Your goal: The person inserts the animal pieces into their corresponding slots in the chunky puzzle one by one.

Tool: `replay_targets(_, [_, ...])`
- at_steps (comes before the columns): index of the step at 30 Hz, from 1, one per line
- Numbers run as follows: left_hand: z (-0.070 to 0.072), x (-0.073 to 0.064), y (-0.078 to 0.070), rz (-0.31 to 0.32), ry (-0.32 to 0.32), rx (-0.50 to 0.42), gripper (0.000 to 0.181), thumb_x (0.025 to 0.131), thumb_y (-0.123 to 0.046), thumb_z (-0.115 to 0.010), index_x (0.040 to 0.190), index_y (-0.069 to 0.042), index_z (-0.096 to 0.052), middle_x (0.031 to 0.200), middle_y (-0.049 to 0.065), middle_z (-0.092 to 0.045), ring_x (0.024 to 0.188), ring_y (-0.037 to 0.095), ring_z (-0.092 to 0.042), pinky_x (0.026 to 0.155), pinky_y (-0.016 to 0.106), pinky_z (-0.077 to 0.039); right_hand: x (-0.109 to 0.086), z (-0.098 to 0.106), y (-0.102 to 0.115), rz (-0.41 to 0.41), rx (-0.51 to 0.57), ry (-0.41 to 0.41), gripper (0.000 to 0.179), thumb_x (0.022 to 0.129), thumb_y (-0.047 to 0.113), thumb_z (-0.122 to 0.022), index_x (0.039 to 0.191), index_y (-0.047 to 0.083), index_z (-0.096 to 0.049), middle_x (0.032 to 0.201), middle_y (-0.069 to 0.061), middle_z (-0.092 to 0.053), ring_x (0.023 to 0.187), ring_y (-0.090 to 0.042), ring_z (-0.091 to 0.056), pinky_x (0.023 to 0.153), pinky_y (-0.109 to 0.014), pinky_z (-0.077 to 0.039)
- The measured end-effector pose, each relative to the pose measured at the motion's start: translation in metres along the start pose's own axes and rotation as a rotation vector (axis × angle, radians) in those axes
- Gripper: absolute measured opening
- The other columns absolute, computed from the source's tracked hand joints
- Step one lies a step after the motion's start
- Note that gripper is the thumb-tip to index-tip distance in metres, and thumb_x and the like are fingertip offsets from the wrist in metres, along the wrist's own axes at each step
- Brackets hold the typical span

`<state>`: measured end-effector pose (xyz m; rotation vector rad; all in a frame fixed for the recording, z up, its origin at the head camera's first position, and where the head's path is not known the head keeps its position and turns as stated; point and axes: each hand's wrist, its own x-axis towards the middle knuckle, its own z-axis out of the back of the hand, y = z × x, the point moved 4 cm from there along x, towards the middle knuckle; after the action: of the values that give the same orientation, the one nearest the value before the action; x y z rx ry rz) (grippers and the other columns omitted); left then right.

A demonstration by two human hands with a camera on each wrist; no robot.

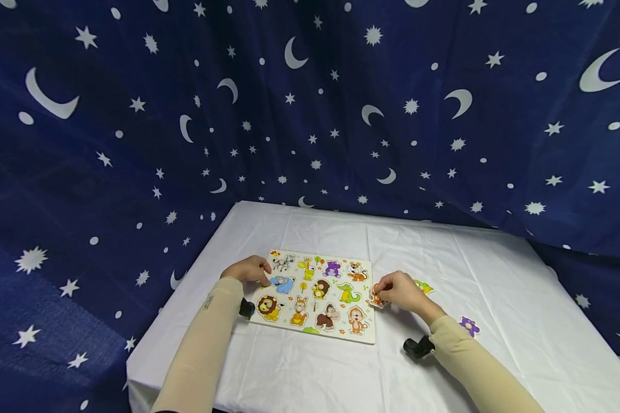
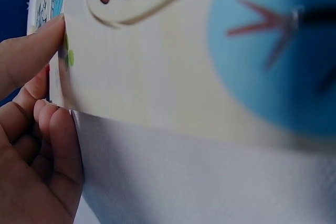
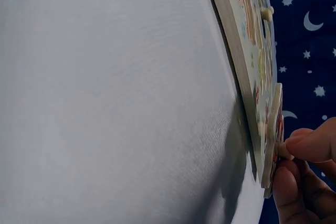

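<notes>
A pale wooden peg puzzle board with colourful animals lies on the white-covered table. At its left edge, beside the blue elephant, my left hand grips the board. The left wrist view shows the thumb on the board's edge and the other fingers curled against its side. By the opposite edge, my right hand pinches an orange animal puzzle piece. Thumb and fingertips hold its small wooden knob in the right wrist view. The piece is tilted and overlaps the board's edge there; its face is mostly hidden.
A green puzzle piece lies beyond my right hand, partly hidden by it. Nearer my right forearm is a purple piece. Black wrist cameras jut from both sleeves. A dark blue star-and-moon curtain hangs behind and beside the table.
</notes>
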<state>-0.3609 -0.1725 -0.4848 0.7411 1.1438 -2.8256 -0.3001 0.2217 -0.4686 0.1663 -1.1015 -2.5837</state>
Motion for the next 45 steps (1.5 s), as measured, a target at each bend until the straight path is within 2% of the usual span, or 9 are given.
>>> replay_targets(13, [-0.002, -0.008, -0.004, -0.020, -0.006, 0.004, 0.027, 0.079, -0.005, -0.080, 0.099, -0.007, -0.061, 0.094, 0.004, -0.052, 0.089, 0.021, -0.047, 0.078, 0.032, -0.038, -0.011, -0.007, 0.007, 0.044, -0.005, 0.058, 0.008, 0.080, -0.003, -0.070, 0.081, 0.003, -0.076, 0.084, -0.007, -0.074, 0.070, -0.004, -0.058, 0.063, -0.021, -0.048])
replay_targets(21, [-0.005, -0.005, 0.001, -0.019, 0.003, 0.009, 0.027, 0.080, -0.007, -0.080, 0.100, -0.007, -0.062, 0.093, 0.005, -0.053, 0.088, 0.020, -0.049, 0.076, 0.031, -0.039, -0.016, -0.013, 0.011, 0.080, 0.013, 0.076, 0.010, 0.079, -0.004, -0.070, 0.082, 0.002, -0.077, 0.083, -0.008, -0.074, 0.069, -0.002, -0.058, 0.063, -0.020, -0.048])
replay_targets(26, [-0.003, -0.009, -0.003, -0.027, 0.016, 0.039, 0.026, 0.080, -0.009, -0.080, 0.098, -0.008, -0.062, 0.093, 0.005, -0.053, 0.088, 0.021, -0.048, 0.076, 0.031, -0.039, -0.016, -0.015, 0.014, 0.098, 0.014, 0.081, 0.010, 0.080, -0.004, -0.071, 0.084, 0.002, -0.077, 0.088, -0.010, -0.075, 0.075, -0.004, -0.061, 0.067, -0.020, -0.050])
replay_targets(37, [-0.001, -0.007, -0.005, -0.029, -0.014, 0.046, 0.029, 0.080, -0.009, -0.080, 0.102, -0.007, -0.062, 0.095, 0.003, -0.053, 0.090, 0.020, -0.048, 0.079, 0.032, -0.039, -0.017, -0.022, 0.020, 0.105, 0.055, 0.109, 0.009, 0.079, -0.005, -0.070, 0.086, -0.001, -0.076, 0.087, -0.011, -0.075, 0.074, -0.003, -0.062, 0.068, -0.020, -0.051])
replay_targets(45, [-0.001, -0.008, -0.005, -0.032, -0.010, 0.032, 0.027, 0.080, -0.006, -0.080, 0.100, -0.007, -0.062, 0.094, 0.004, -0.053, 0.089, 0.019, -0.048, 0.077, 0.031, -0.038, -0.020, -0.027, 0.022, 0.146, 0.072, 0.127, 0.011, 0.079, -0.006, -0.071, 0.084, 0.001, -0.076, 0.088, -0.010, -0.076, 0.078, -0.011, -0.067, 0.072, -0.020, -0.052])
